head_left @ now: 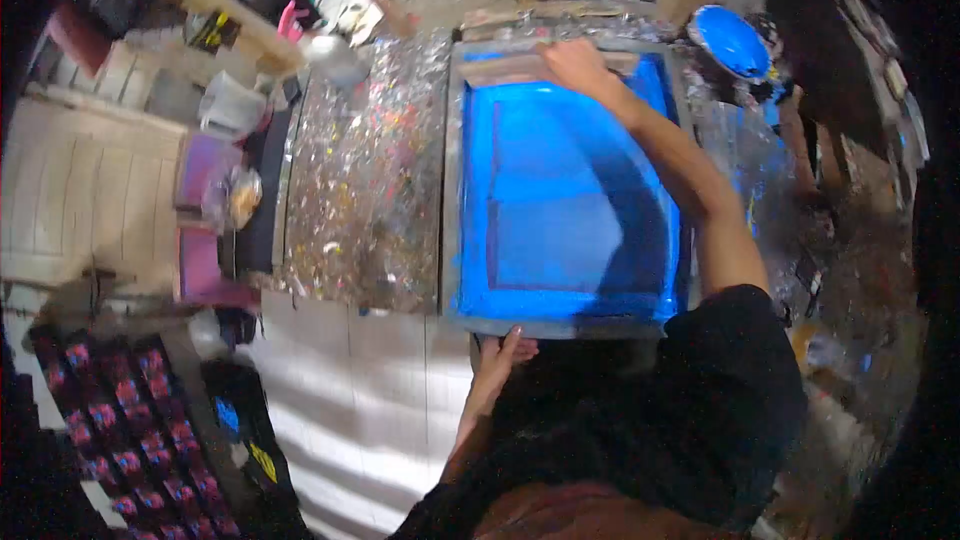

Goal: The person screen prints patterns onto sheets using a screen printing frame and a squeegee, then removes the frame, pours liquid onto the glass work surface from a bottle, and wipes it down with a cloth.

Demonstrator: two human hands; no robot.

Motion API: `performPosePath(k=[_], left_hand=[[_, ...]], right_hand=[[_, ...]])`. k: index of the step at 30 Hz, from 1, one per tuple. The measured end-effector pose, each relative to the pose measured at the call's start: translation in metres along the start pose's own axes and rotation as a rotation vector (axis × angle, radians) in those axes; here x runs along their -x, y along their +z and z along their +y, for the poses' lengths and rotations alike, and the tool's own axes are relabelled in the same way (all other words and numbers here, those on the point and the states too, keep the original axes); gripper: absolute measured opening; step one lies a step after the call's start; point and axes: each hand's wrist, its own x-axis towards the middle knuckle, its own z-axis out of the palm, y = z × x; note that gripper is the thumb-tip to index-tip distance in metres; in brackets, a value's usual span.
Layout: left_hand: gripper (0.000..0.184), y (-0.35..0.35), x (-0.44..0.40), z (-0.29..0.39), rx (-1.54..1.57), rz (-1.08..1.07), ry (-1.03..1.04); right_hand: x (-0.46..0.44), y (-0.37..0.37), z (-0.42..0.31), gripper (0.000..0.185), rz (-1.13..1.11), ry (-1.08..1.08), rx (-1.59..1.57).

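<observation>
Blue-inked screen (555,240), right of centre, bears a squeegee (500,71) at its upper end, clamped in the fingers of the right hand (578,66) and best kept level under even pressure, the left hand (507,348) at the lower edge, grip indeterminable.

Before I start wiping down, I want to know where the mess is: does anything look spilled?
Yes. Blue smears lie right of the frame, so they look like stray drips. Multicoloured splatter speckles the worktop left of it, possibly old.
</observation>
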Motion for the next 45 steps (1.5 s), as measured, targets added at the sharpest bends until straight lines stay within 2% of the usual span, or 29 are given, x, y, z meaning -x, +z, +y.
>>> performPosePath(k=[2, 3, 5, 7, 8, 10, 12, 13, 14, 15, 16, 18, 20, 22, 25, 29, 33, 37, 38, 39, 41, 42, 43, 45], left_hand=[[0.047, 0.001, 0.002, -0.001, 0.031, 0.035, -0.050], [0.046, 0.002, 0.000, 0.001, 0.028, 0.032, -0.068], [0.045, 0.001, 0.001, 0.000, -0.006, -0.014, -0.046], [0.046, 0.001, -0.003, -0.008, 0.045, 0.029, -0.006], [0.046, 0.002, -0.007, -0.012, 0.044, 0.010, 0.003], [0.046, -0.002, -0.012, -0.017, 0.039, 0.033, 0.036], [0.047, -0.007, -0.015, -0.023, 0.013, -0.005, 0.040], [0.049, -0.008, -0.016, -0.021, 0.000, -0.028, 0.044], [0.049, -0.008, -0.015, -0.020, -0.006, -0.029, 0.048], [0.050, -0.005, -0.012, -0.017, 0.006, -0.012, 0.069], [0.052, -0.002, -0.009, -0.013, 0.017, 0.004, 0.086], [0.050, -0.001, -0.007, -0.010, 0.011, 0.014, 0.045], [0.048, 0.000, -0.006, -0.003, 0.009, 0.047, -0.017], [0.045, 0.001, 0.001, 0.001, 0.006, 0.030, -0.006], [0.042, 0.001, -0.002, 0.004, 0.021, 0.016, -0.051], [0.039, -0.004, -0.002, -0.005, 0.002, 0.015, -0.068], [0.031, -0.003, -0.007, -0.009, -0.033, 0.034, 0.065], [0.029, -0.009, -0.011, -0.020, 0.091, -0.013, 0.134], [0.028, -0.008, -0.012, -0.018, 0.083, 0.005, 0.122], [0.028, -0.007, -0.009, -0.019, 0.075, -0.024, 0.140], [0.026, -0.002, 0.004, -0.006, 0.102, 0.053, 0.245], [0.026, -0.003, 0.010, 0.004, 0.102, -0.044, 0.322], [0.026, 0.002, 0.028, 0.023, 0.123, -0.021, 0.330], [0.026, 0.019, 0.067, 0.075, -0.057, 0.046, 0.558]], right_hand=[[0.047, -0.020, -0.038, 0.034, -0.109, -0.073, -0.006], [0.075, -0.031, -0.062, 0.029, -0.164, -0.118, -0.004], [0.145, -0.057, -0.109, 0.017, -0.093, -0.213, 0.009], [0.196, -0.083, -0.139, 0.019, -0.160, -0.284, -0.156], [0.198, -0.092, -0.136, 0.019, -0.160, -0.276, -0.138], [0.196, -0.107, -0.132, 0.028, -0.367, -0.358, -0.296], [0.157, -0.103, -0.108, 0.027, -0.502, -0.317, -0.214], [0.132, -0.084, -0.090, 0.023, -0.582, -0.250, -0.006], [0.105, -0.069, -0.066, 0.020, -0.542, -0.155, -0.010], [0.081, -0.042, -0.031, 0.021, -0.325, -0.120, -0.047], [0.048, -0.037, -0.009, 0.025, -0.394, -0.008, 0.021], [0.016, -0.019, 0.028, 0.034, -0.089, 0.042, 0.079], [0.020, -0.014, 0.029, 0.036, -0.087, 0.068, 0.044], [0.044, -0.017, 0.009, 0.037, -0.048, 0.071, 0.010], [0.101, -0.031, -0.042, 0.034, -0.189, 0.183, 0.096], [0.189, -0.075, -0.127, 0.020, -0.168, 0.205, -0.029], [0.271, -0.129, -0.207, 0.018, -0.212, 0.215, -0.105], [0.297, -0.134, -0.226, 0.019, -0.213, 0.191, -0.137], [0.292, -0.144, -0.227, 0.027, -0.327, 0.241, -0.163], [0.291, -0.156, -0.227, 0.027, -0.310, 0.258, -0.139], [0.286, -0.180, -0.229, 0.040, -0.081, 0.224, -0.053], [0.286, -0.194, -0.234, 0.045, 0.034, 0.319, -0.031], [0.280, -0.211, -0.234, 0.045, 0.034, 0.288, -0.039], [0.266, -0.244, -0.240, 0.049, 0.241, 0.373, 0.035]])
